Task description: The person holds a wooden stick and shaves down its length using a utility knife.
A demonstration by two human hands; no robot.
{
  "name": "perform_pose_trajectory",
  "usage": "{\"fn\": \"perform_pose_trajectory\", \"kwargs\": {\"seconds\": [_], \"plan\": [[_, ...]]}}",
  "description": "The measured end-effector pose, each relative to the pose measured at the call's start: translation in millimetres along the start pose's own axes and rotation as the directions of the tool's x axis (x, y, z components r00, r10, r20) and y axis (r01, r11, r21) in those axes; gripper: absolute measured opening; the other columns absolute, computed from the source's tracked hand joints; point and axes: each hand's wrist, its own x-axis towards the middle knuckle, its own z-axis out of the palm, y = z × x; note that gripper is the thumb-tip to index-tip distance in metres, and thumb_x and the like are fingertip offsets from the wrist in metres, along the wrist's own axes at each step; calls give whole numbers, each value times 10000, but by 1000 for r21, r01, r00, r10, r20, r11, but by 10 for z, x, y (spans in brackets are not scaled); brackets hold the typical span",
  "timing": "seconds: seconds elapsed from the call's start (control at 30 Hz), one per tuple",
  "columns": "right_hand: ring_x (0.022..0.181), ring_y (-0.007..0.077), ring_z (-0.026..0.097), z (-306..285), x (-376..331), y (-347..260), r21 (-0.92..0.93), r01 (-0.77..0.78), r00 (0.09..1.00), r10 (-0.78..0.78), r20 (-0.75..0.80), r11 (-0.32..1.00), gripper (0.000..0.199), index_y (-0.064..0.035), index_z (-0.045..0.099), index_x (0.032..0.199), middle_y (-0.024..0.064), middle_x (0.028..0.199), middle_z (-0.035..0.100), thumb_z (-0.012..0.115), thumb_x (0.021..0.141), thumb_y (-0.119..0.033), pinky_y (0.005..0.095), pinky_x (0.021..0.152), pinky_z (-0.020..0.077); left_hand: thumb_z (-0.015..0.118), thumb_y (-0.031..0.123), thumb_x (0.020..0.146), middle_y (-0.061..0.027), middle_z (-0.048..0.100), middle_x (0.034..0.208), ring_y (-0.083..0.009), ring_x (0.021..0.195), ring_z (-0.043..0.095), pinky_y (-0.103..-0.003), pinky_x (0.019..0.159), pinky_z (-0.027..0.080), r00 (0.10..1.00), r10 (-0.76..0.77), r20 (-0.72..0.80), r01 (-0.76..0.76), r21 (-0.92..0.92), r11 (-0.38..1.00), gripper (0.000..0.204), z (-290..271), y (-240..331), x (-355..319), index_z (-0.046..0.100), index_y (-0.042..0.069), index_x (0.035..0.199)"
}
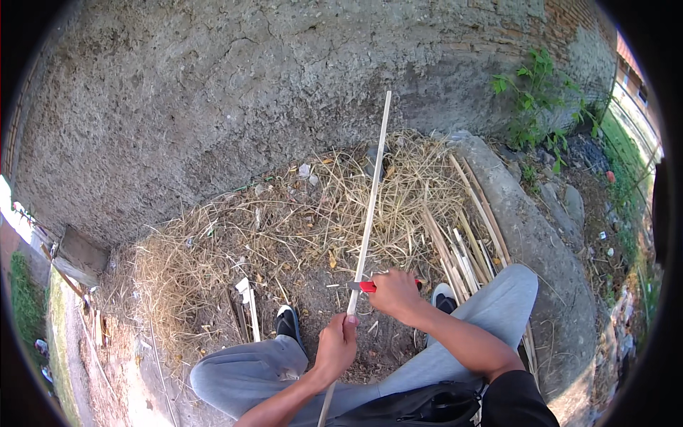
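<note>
A long, pale strip (pixel 371 206), likely bamboo or wood, slants up and away from my lap toward the wall. My left hand (pixel 336 346) is closed around its lower part, and a short end shows below the fist. Just above that grip, my right hand (pixel 395 293) is wrapped round a knife with a red handle (pixel 367 287). The short blade (pixel 353 285) lies across the strip and appears to touch it. Most of the knife handle is hidden by the fingers.
Dry straw and shavings (pixel 398 192) cover the ground before a rough wall (pixel 284 92). Several pale strips (pixel 466 260) lie by my right foot. A concrete slab (pixel 519 206) borders the right, with a leafy plant (pixel 537 85) behind. Another strip (pixel 254 313) lies near my left shoe (pixel 287 324).
</note>
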Motion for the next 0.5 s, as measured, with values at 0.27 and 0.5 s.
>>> {"fn": "perform_pose_trajectory", "kwargs": {"seconds": [0.27,0.5], "plan": [[738,404,681,0,25,0,35,-56,995,53,84,998,194,-22,703,765,252,764,668,562,785,-153,516,695,529,426,205,1007,-280,577,652,-495,646,587,-543,542,418,1000,-28,5,27,188,982,241,47,152,-98,515,-12,948],[738,405,679,29,161,134,26,-108,993,107,38,994,205,-23,705,779,244,758,668,547,809,-150,522,690,522,428,210,1007,-265,584,662,-483,649,598,-558,570,425,997,-33,66,28,71,997,236,64,143,-123,504,-7,955]]}}
